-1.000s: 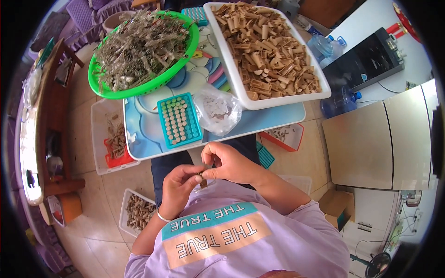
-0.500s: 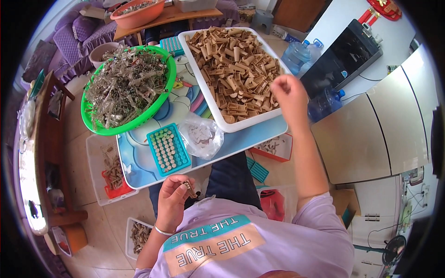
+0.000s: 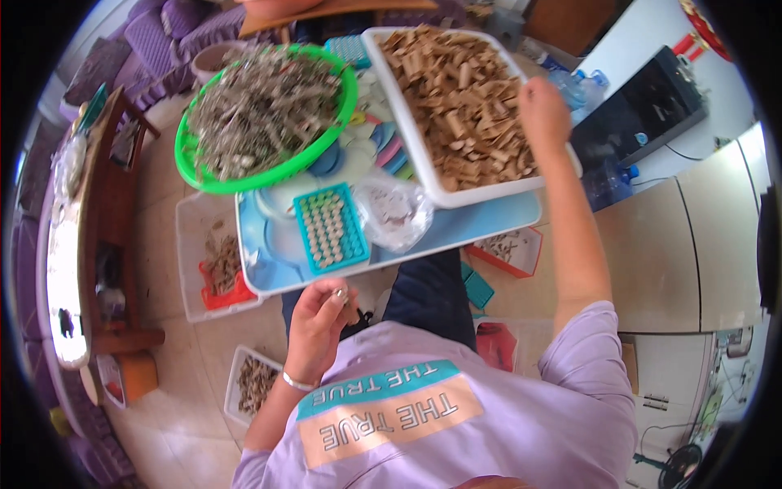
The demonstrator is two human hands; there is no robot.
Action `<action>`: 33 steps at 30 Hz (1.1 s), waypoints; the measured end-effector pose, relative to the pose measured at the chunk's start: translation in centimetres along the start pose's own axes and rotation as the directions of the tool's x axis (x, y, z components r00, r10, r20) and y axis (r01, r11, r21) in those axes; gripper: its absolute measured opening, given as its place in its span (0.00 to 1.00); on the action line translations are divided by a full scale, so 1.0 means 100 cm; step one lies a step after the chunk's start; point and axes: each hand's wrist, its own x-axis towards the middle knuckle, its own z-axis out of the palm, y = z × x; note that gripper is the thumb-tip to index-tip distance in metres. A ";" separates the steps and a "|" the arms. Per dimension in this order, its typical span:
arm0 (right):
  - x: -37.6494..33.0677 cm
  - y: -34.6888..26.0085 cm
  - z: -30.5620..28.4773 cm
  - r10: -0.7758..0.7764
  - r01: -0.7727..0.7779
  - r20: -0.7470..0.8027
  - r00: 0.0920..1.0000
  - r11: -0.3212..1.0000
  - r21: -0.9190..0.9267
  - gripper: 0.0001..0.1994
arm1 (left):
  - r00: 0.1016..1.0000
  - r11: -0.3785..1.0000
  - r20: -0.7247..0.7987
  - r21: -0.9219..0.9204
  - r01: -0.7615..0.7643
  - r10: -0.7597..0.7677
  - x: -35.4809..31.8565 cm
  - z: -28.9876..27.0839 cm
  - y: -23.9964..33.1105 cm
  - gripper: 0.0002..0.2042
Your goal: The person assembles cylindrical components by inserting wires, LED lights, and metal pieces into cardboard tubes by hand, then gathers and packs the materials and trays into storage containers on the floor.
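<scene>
Two hands: right hand (image 3: 544, 110) spread over tan blocks (image 3: 460, 90); left hand (image 3: 319, 326) grip pinching a small metal piece (image 3: 340, 294).

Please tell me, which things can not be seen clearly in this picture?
- Small metal piece, head view: too small to identify, partly covered by the left hand.
- Right hand: fingertips hidden among brown pieces in the white tray; grasp unclear.
- Bag: contents blurred.
</scene>
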 end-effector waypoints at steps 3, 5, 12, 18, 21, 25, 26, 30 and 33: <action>-0.033 -0.063 -0.048 -0.160 0.158 -0.025 0.987 0.917 0.366 0.04 | 0.996 0.999 0.081 -0.001 -0.043 0.043 0.008 0.003 0.002 0.08; -0.088 -0.117 -0.078 -0.231 0.138 0.095 0.968 0.811 0.569 0.03 | 0.995 0.999 0.093 -0.038 -0.036 0.039 0.015 0.010 0.000 0.09; -0.207 -0.175 -0.086 -0.419 0.010 0.194 0.887 0.438 0.899 0.08 | 0.973 0.992 0.195 -0.047 -0.116 0.123 0.009 0.007 0.004 0.11; -0.226 -0.177 -0.081 -0.386 -0.750 0.661 0.643 -0.145 0.645 0.07 | 0.972 0.983 0.157 -0.083 -0.164 0.176 0.001 -0.002 0.001 0.10; -0.226 -0.178 -0.081 -0.384 -0.804 0.707 0.593 -0.241 0.543 0.10 | 0.973 0.977 0.118 -0.095 -0.189 0.199 0.004 -0.004 -0.002 0.10; -0.234 -0.183 -0.088 -0.327 -0.711 0.638 0.697 -0.206 0.672 0.12 | 0.977 0.976 0.061 -0.082 -0.201 0.206 0.009 -0.004 -0.007 0.13; -0.236 -0.185 -0.091 -0.324 -0.690 0.618 0.717 -0.204 0.694 0.14 | 0.975 0.975 0.057 -0.083 -0.208 0.213 0.010 -0.005 -0.008 0.14; -0.243 -0.188 -0.087 -0.311 -0.657 0.594 0.742 -0.155 0.738 0.15 | 0.971 0.972 0.083 -0.089 -0.215 0.223 0.014 -0.011 -0.011 0.17; -0.245 -0.187 -0.082 -0.347 -0.580 0.534 0.771 -0.034 0.814 0.16 | 0.957 0.962 0.119 -0.102 -0.254 0.265 0.017 -0.010 -0.014 0.18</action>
